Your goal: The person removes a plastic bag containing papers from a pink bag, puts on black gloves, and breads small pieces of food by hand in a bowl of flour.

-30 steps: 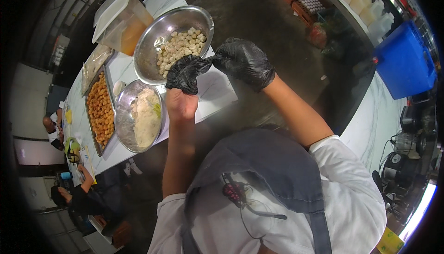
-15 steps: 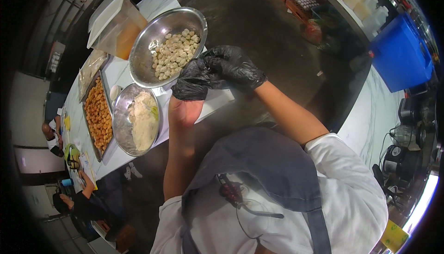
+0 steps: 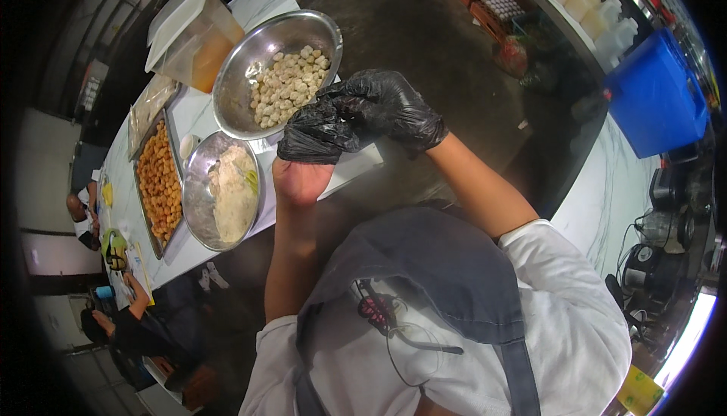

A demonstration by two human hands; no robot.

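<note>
Over white marble table point(image 3: 198, 109) (dark floor point(image 3: 424, 52))

We see a dark, worn concrete floor point(image 3: 424, 30) filling the middle of the room. A long white marble-patterned table point(image 3: 189, 113) runs along the left, and a second pale counter point(image 3: 606, 196) curves down the right side. A blue bin point(image 3: 655, 90) sits on that counter, with a row of white jugs point(image 3: 583, 0) beyond it. Dark appliances point(image 3: 666, 227) crowd the right edge, where bright light point(image 3: 689, 340) glares.
</note>
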